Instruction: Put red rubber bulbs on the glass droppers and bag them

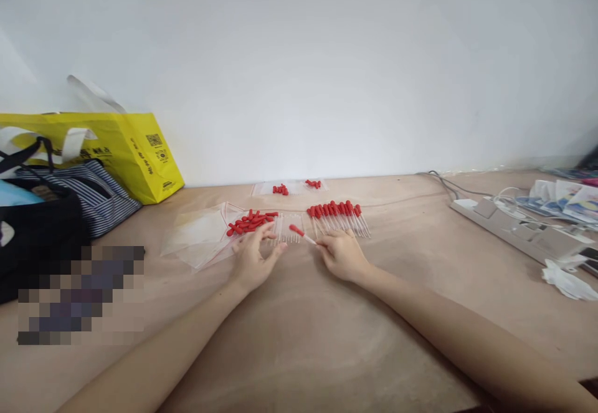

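At far left on the surface (299,338), a black bag (47,238) with something light blue in its mouth, against a striped bag (100,192) and, behind, an upright yellow bag (140,157), contents hidden. Next, flat clear bags (196,229) overlapping, with a heap of loose red bulbs (252,221) at their right edge. Farther back, near the wall, clear packets (261,190) with small red clusters (280,190) in or on them, impossible to tell which. Over the right side of the heap, the left hand (252,260), fingers curved and spread, thumb apart, close to clear tubes (292,237); contact unclear. Right of that, a dropper (306,237), pinched by its clear stem between thumb and fingers of the right hand (344,256), red end out beyond the fingertips, toward the left hand. Just behind the right hand, a row of red-topped droppers (334,209). At far right, a power strip (509,226) and crumpled white plastic (567,281)
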`<state>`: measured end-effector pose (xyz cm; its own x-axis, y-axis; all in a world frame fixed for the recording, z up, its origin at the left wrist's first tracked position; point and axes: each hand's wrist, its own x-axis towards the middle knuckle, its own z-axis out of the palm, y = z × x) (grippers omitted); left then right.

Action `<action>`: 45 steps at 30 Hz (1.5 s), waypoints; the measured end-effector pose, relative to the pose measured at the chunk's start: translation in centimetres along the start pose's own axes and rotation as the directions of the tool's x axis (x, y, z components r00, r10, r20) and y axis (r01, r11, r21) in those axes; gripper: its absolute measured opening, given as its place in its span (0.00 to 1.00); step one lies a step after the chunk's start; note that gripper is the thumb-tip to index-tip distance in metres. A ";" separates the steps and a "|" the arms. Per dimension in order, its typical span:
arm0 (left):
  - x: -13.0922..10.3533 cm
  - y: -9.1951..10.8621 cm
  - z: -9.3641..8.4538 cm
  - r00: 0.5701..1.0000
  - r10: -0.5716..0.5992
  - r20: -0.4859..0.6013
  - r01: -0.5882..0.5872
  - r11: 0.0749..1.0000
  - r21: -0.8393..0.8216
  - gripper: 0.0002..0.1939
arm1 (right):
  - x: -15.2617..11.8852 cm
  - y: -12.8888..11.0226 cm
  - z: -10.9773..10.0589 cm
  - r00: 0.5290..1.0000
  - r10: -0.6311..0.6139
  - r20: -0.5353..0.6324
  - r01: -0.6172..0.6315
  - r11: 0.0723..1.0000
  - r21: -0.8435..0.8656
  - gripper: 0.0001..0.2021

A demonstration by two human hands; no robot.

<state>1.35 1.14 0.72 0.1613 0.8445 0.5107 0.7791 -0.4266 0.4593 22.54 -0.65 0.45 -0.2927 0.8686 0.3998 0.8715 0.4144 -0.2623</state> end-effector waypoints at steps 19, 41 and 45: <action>2.4 -4.3 -1.1 0.988 -0.084 -0.129 0.137 0.859 0.493 0.10 | 6.8 -1.8 3.0 0.907 0.422 0.000 -0.413 0.888 -0.200 0.10; 1.5 -2.8 -1.3 0.973 0.226 -0.057 -0.196 0.925 0.325 0.08 | 8.6 -3.1 2.1 0.878 0.451 0.160 -0.418 0.885 -0.205 0.10; 0.5 -1.4 -1.0 0.952 0.306 0.011 -0.303 0.936 0.177 0.13 | 6.2 -2.2 0.2 0.926 0.348 0.144 -0.322 0.930 -0.178 0.12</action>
<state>-0.25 1.86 1.04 0.3989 0.6766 0.6189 0.7877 -0.5984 0.1465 18.71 3.86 3.34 -0.0244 0.9880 0.1526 0.9745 0.0575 -0.2167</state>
